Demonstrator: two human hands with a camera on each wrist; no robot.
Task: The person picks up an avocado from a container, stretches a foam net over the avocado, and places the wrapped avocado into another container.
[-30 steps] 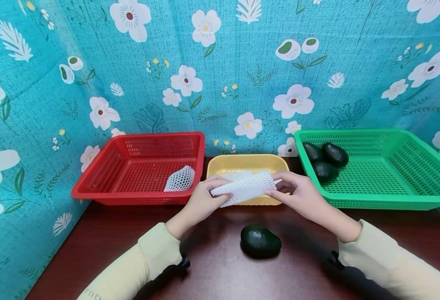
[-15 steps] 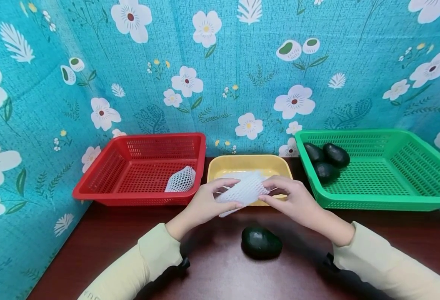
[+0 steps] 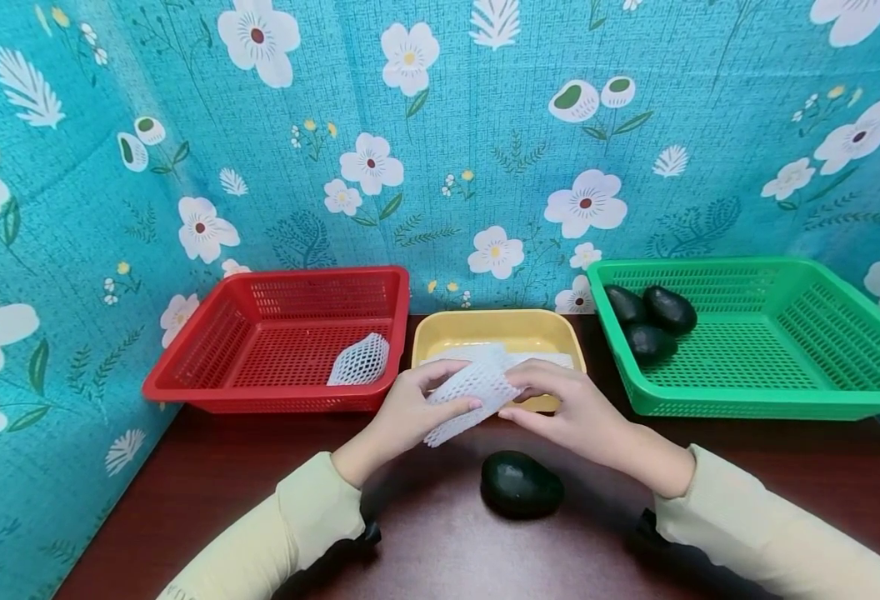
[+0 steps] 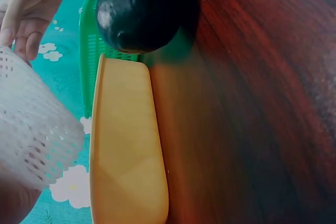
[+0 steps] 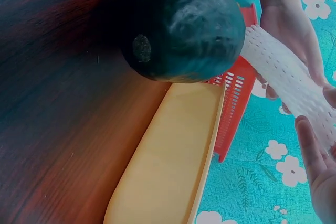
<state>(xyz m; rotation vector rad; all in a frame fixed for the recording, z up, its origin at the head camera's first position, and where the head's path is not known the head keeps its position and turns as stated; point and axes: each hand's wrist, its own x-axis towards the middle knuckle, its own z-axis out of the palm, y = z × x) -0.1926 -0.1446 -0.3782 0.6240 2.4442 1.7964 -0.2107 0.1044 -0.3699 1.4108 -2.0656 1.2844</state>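
My left hand [image 3: 402, 408] holds a white foam fruit net [image 3: 466, 398] between thumb and fingers, tilted above the front of the yellow tray [image 3: 497, 316]. At the net's upper right end, my right hand [image 3: 578, 412] grips the rim, some fingertips hidden by the mesh. The net [image 4: 31, 119] looks like a hollow sleeve in the left wrist view. A dark green avocado [image 3: 521, 485] lies on the table just in front of the hands, touched by neither. More white foam netting [image 3: 552, 359] lies in the tray, partly behind the hands.
To the left stands a red basket [image 3: 260, 395] with a net-covered fruit [image 3: 362, 360] in its right corner. A green basket [image 3: 770, 404] on the right holds several avocados [image 3: 668, 310] at its left side. Behind them hangs a flowered blue cloth [image 3: 440, 167].
My right hand has moved left and slightly down along the net. The net has turned more steeply, its lower end swinging down toward the avocado, which stays in place.
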